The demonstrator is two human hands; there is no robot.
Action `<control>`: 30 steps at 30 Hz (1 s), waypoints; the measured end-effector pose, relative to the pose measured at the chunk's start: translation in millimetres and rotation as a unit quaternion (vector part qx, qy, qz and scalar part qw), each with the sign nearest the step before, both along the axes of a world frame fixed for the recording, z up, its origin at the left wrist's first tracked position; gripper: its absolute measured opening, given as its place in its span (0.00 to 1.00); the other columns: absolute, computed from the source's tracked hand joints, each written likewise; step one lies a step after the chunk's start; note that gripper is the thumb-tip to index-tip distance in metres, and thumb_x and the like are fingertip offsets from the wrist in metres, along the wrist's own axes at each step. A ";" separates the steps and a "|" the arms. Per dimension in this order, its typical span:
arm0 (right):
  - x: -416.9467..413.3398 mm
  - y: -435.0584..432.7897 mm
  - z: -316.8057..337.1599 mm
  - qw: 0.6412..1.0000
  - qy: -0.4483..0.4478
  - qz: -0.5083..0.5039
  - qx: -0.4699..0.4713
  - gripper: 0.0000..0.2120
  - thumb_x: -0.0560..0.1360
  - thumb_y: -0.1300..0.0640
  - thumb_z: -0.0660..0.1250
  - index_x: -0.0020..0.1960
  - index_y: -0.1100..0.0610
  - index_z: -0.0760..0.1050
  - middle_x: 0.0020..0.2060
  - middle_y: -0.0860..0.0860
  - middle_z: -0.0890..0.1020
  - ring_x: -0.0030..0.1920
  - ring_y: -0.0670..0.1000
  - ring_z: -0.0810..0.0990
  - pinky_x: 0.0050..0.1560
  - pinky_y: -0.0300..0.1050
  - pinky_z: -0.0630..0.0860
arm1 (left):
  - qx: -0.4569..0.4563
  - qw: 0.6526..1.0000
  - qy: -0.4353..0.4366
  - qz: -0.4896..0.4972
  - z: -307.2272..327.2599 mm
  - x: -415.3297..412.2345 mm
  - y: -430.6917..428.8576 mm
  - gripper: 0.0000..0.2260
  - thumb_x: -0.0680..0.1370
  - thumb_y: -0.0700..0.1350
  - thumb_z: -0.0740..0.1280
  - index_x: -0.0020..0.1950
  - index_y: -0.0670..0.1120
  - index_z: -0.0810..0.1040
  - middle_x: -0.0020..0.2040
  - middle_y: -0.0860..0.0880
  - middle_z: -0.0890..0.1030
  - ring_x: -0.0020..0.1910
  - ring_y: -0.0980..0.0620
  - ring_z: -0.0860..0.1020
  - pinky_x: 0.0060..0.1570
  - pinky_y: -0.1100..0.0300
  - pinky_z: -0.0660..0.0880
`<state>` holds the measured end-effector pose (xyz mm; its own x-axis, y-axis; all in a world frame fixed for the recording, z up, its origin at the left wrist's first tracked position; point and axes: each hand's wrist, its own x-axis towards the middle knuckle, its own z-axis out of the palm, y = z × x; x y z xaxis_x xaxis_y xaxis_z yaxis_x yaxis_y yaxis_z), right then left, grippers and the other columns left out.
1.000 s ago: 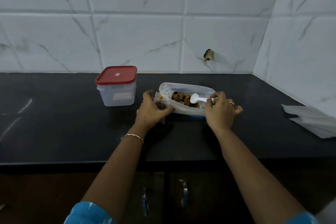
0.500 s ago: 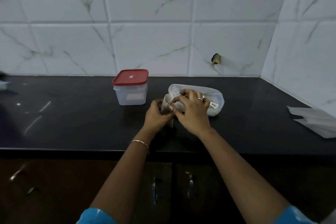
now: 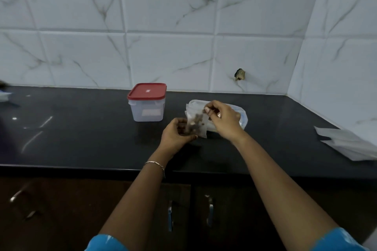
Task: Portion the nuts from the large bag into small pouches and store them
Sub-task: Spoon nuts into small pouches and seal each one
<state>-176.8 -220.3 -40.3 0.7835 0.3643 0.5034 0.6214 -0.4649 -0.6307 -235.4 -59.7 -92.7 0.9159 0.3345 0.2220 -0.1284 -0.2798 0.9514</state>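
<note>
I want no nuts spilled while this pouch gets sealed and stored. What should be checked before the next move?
1. Small pouch holds nuts: ok.
2. Left hand grips its lower part: ok.
3. Right hand pinches its top edge: ok.
4. Pouch mouth sealed: cannot tell.
5. Container open to receive it: not ok, red lid is on.
6. Large bag rests well back on the counter: ok.
</note>
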 end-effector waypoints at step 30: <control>1.4 -6.1 -24.9 0.991 0.007 0.014 0.134 0.07 0.75 0.61 0.71 0.50 0.51 0.80 0.43 0.43 0.85 0.46 0.40 0.82 0.51 0.43 0.79 | -0.114 0.988 -0.103 -0.013 1.9 1.3 6.5 0.07 0.77 0.42 0.69 0.52 0.41 0.81 0.51 0.43 0.83 0.51 0.50 0.81 0.49 0.61 0.78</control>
<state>-175.3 -226.3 -65.2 0.7827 0.2408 0.5739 0.6218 -0.2617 -0.7381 -234.0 -53.2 -90.8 0.8680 0.3736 0.3271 -0.3313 -0.0550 0.9419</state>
